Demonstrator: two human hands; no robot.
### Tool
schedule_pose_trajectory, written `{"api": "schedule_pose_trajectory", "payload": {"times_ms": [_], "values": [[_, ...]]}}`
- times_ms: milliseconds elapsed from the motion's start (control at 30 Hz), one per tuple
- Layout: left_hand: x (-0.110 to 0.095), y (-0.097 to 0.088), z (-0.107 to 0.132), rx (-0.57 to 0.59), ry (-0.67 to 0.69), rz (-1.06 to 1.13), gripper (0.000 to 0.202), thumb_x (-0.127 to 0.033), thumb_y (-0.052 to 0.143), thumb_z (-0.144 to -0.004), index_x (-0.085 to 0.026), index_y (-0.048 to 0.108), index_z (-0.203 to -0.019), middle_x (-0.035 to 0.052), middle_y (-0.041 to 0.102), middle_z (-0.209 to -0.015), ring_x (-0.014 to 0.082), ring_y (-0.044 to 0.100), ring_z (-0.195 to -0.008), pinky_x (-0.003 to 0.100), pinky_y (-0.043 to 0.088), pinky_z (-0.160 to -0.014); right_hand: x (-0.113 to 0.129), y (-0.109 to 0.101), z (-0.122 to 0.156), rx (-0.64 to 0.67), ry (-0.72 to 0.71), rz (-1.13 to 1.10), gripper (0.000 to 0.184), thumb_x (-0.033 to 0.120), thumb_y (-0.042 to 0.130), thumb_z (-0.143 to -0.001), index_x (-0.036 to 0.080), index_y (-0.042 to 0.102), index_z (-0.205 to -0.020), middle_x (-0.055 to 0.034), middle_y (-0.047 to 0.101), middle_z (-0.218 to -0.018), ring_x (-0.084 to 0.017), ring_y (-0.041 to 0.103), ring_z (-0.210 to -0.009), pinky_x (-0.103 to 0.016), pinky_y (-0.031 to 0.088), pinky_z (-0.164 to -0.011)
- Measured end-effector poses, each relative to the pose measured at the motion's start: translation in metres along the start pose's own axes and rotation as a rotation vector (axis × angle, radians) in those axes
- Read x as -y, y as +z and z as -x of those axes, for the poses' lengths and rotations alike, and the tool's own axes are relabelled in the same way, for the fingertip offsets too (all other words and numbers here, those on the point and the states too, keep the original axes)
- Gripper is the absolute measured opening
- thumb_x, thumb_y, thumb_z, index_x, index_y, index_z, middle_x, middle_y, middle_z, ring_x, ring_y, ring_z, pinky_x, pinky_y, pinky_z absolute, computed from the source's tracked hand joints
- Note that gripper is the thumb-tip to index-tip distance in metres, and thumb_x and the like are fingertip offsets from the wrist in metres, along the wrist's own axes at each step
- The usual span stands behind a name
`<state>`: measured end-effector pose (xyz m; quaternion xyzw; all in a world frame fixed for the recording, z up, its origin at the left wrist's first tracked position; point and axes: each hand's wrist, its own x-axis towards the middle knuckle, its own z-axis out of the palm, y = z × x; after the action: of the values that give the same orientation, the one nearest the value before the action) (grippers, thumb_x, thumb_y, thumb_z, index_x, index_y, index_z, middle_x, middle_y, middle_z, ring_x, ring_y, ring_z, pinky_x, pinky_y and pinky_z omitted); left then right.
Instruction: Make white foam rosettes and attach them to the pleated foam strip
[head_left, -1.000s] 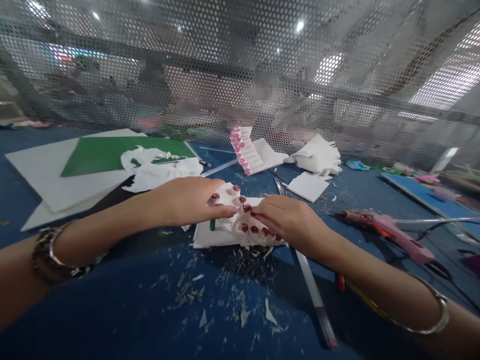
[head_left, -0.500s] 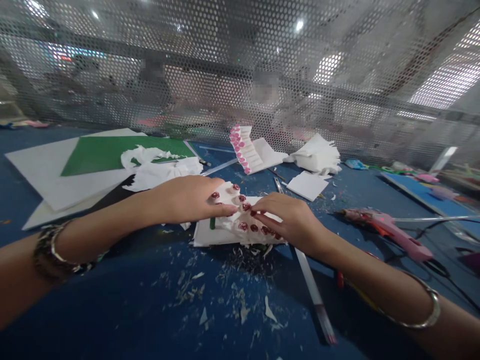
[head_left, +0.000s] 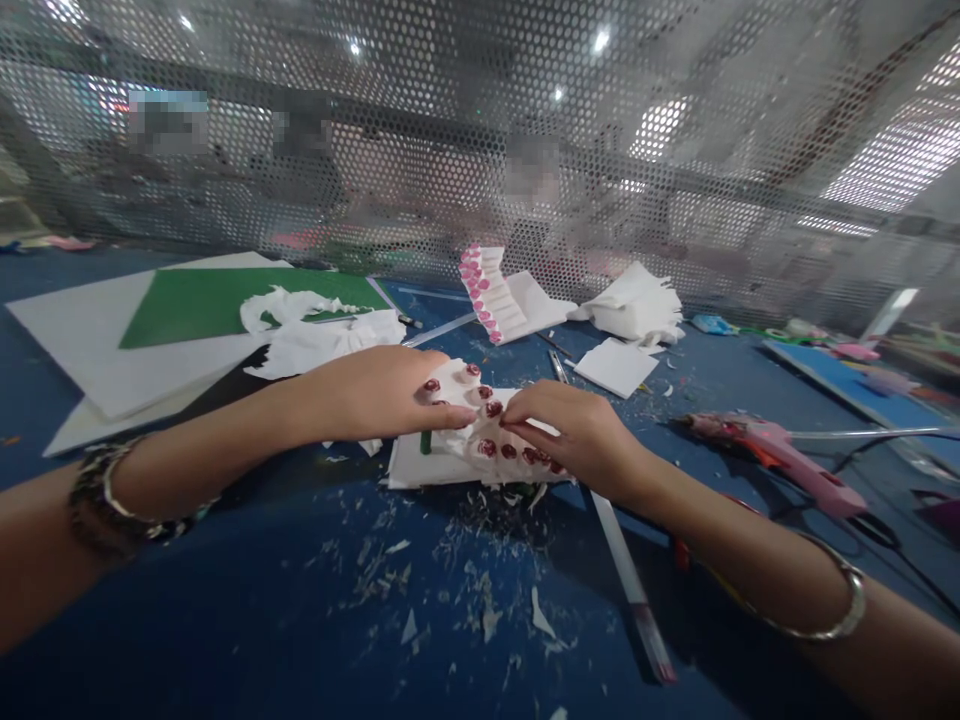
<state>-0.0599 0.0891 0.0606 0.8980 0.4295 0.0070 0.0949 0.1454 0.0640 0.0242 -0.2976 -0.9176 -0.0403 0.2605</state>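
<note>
Blue tabletop (head_left: pixel 285 610): scraps strewn lower centre.
Left hand (head_left: pixel 382 392): centre, thumb over crinkled white paper (head_left: pixel 474 438); clamped or not, cannot tell.
Right hand (head_left: pixel 585 432): right of centre, thumb and forefinger tips close together; pinch contents hidden.
Dark-red rosettes (head_left: pixel 487 448): mid-frame, several already on the paper, white gaps between; number left unclear.

The left hand (head_left: pixel 375 395) hides part of the red-dotted paper (head_left: pixel 491 430); people (head_left: pixel 300 175) behind the mesh (head_left: pixel 450 90) are blurred.
</note>
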Motion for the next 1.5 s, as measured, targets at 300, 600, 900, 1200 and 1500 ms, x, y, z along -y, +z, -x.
{"api": "schedule_pose_trajectory", "payload": {"times_ms": [300, 600, 900, 1200, 1500], "values": [[-0.002, -0.001, 0.000, 0.022, -0.046, -0.015, 0.056, -0.065, 0.027, -0.069, -0.019, 0.050, -0.091, 0.0081, 0.059, -0.086, 0.0223, 0.054, -0.072, 0.027, 0.035, -0.058, 0.000, -0.017, -0.002, 0.061, 0.137, -0.124, 0.009, 0.022, 0.052, -0.075, 0.015, 0.057, -0.078, -0.0026, 0.062, -0.072, -0.009, 0.055, -0.066, -0.021, 0.043, -0.062], [0.004, 0.002, -0.002, 0.006, -0.016, 0.008, 0.057, -0.066, 0.029, -0.068, -0.018, 0.050, -0.091, 0.0079, 0.059, -0.085, 0.0215, 0.054, -0.071, 0.027, 0.035, -0.059, 0.000, -0.008, -0.004, 0.088, 0.151, -0.141, 0.011, 0.019, 0.049, -0.077, 0.014, 0.058, -0.072, -0.0025, 0.062, -0.070, -0.008, 0.054, -0.064, -0.020, 0.041, -0.061], [0.003, 0.000, -0.002, -0.016, -0.012, 0.043, 0.052, -0.062, 0.034, -0.067, -0.019, 0.054, -0.088, 0.0075, 0.060, -0.080, 0.0227, 0.054, -0.070, 0.028, 0.035, -0.060, -0.003, -0.013, -0.005, 0.106, 0.206, -0.234, 0.009, 0.021, 0.051, -0.074, 0.016, 0.060, -0.074, -0.0015, 0.065, -0.073, -0.008, 0.058, -0.067, -0.021, 0.044, -0.064], [0.001, -0.002, -0.001, 0.011, -0.040, 0.026, 0.054, -0.064, 0.033, -0.067, -0.019, 0.052, -0.089, 0.0076, 0.060, -0.086, 0.0230, 0.054, -0.074, 0.028, 0.034, -0.060, -0.006, -0.017, -0.007, 0.175, 0.329, -0.398, 0.007, 0.019, 0.055, -0.071, 0.015, 0.060, -0.075, -0.0010, 0.065, -0.073, -0.008, 0.058, -0.066, -0.020, 0.046, -0.064], [0.002, -0.001, -0.003, -0.004, 0.002, 0.032, 0.049, -0.061, 0.036, -0.068, -0.018, 0.051, -0.084, 0.0065, 0.060, -0.082, 0.0218, 0.054, -0.073, 0.027, 0.034, -0.060, -0.007, -0.011, -0.010, 0.151, 0.297, -0.387, 0.007, 0.018, 0.055, -0.072, 0.016, 0.061, -0.069, -0.0001, 0.062, -0.069, -0.007, 0.055, -0.065, -0.020, 0.043, -0.063]]}}
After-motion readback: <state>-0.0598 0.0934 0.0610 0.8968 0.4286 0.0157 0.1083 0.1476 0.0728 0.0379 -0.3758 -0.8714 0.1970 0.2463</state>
